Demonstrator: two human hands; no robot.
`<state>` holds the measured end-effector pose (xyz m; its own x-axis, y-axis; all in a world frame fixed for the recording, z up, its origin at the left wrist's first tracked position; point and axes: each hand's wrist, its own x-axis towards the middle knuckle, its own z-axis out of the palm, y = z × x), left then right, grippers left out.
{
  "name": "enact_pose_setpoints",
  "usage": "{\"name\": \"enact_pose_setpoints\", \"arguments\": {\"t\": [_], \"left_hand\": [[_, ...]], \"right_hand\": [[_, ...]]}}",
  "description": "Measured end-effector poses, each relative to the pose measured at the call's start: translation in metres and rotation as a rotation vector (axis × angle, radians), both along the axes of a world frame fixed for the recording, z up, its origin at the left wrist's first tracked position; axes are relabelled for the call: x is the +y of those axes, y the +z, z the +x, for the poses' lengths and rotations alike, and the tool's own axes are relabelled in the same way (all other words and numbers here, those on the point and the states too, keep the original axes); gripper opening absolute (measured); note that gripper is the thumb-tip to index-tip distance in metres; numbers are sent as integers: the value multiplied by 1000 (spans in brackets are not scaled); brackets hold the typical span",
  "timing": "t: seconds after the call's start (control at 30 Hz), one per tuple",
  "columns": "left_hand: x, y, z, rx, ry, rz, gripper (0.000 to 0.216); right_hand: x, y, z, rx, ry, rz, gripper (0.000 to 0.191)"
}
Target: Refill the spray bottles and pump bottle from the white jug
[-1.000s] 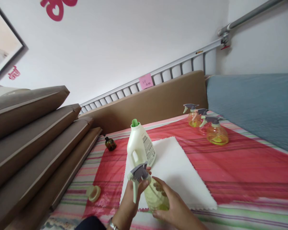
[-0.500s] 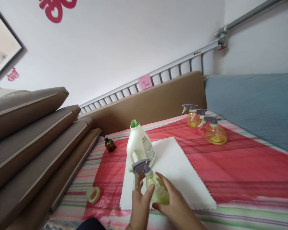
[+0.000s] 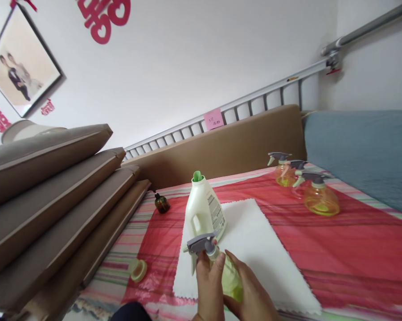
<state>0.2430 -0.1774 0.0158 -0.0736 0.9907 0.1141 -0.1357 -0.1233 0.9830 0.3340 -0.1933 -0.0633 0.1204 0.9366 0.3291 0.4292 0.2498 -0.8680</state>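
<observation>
Between my hands is a spray bottle (image 3: 232, 281) with a grey and white trigger head and yellowish-green liquid in it. My left hand (image 3: 211, 278) grips its neck just under the trigger head. My right hand (image 3: 249, 287) wraps the far side of its round body. The bottle tilts a little above the white cloth (image 3: 271, 254). Just behind it, a large white jug (image 3: 203, 207) with a green spout and no cap stands on the cloth. A pale green cap (image 3: 138, 270) lies to the left on the red sheet.
Several-coloured stripes show around the red sheet (image 3: 364, 249). At the right stand three more spray bottles, the nearest an orange-yellow one (image 3: 321, 201). A small dark pump bottle (image 3: 162, 203) is at the back left. Stacked cushions (image 3: 54, 187) rise at the left; a brown backrest (image 3: 221, 147) closes the rear.
My left hand has moved up to the bottle's neck, and the bottle sits slightly lower against the jug. The whole view has shifted, so things appear farther right.
</observation>
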Motion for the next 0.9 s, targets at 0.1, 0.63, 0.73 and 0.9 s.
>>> {"name": "enact_pose_setpoints", "arguments": {"t": [0.1, 0.63, 0.73, 0.9], "left_hand": [[1, 1, -5, -31, -42, -3, 43], [5, 3, -17, -43, -226, 27, 34], [7, 6, -22, -56, -337, 18, 39], [10, 9, -23, -44, -249, 71, 38]], "right_hand": [[1, -1, -2, 28, 16, -31, 76], [1, 3, -2, 93, -9, -106, 79], [0, 10, 0, 122, 5, -135, 80], [-4, 20, 1, 107, 11, -140, 80]]}}
